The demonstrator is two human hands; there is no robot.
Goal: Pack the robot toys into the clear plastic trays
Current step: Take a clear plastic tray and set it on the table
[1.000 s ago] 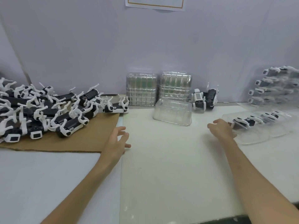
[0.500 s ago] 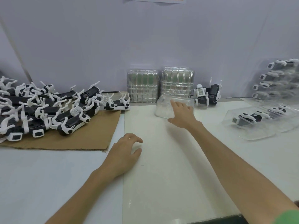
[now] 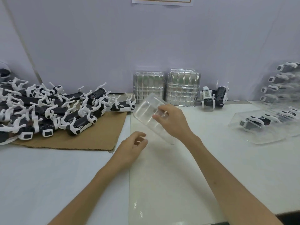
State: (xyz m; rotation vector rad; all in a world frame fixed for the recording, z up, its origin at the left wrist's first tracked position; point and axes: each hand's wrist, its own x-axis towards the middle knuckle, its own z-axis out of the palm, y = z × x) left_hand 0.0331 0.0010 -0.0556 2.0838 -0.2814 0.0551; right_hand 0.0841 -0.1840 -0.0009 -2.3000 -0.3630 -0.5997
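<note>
R hand (image 3: 172,122): gripping clear plastic tray (image 3: 148,113) above table (image 3: 162,179) centre, long axis running far-left to near-right.
L hand (image 3: 131,148): hanging loosely curled, empty, just below tray; being nearer robot toys (image 3: 48,111) at left edge.

Nothing legible. The white paper sheet with an orange border (image 3: 162,2) on the wall is cut off, and small labels on the black-and-white robot toys (image 3: 78,122) are too blurred to read.
</note>
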